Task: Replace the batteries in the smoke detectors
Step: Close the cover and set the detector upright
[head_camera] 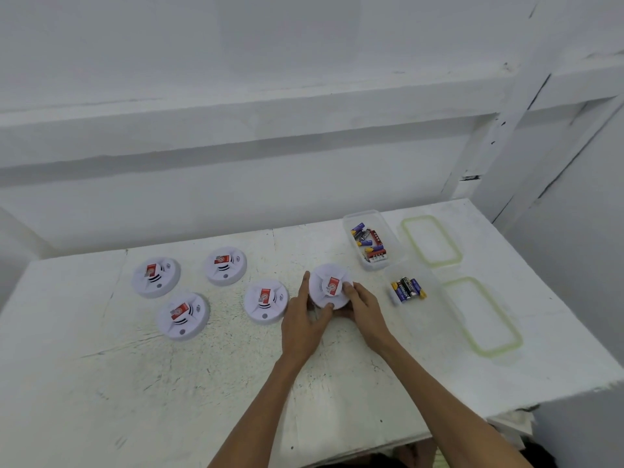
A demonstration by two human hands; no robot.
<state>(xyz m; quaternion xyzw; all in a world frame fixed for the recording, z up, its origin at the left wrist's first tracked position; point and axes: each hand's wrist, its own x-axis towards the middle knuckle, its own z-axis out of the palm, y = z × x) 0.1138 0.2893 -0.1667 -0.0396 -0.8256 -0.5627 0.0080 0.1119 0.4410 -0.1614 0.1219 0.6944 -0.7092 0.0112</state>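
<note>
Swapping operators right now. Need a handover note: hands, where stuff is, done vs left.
Hands: left hand and right hand both grip one smoke detector, tilted, labelled face towards the camera.
Four other detectors lie face up on the table to its left, untouched.
To the right, the far box and near box are open with loose batteries inside. Their lids lie further right.
Done: nothing visible, no detector is open. Can't tell which box holds fresh cells.
Left: open the held one, swap its batteries, then probably the other four.
</note>
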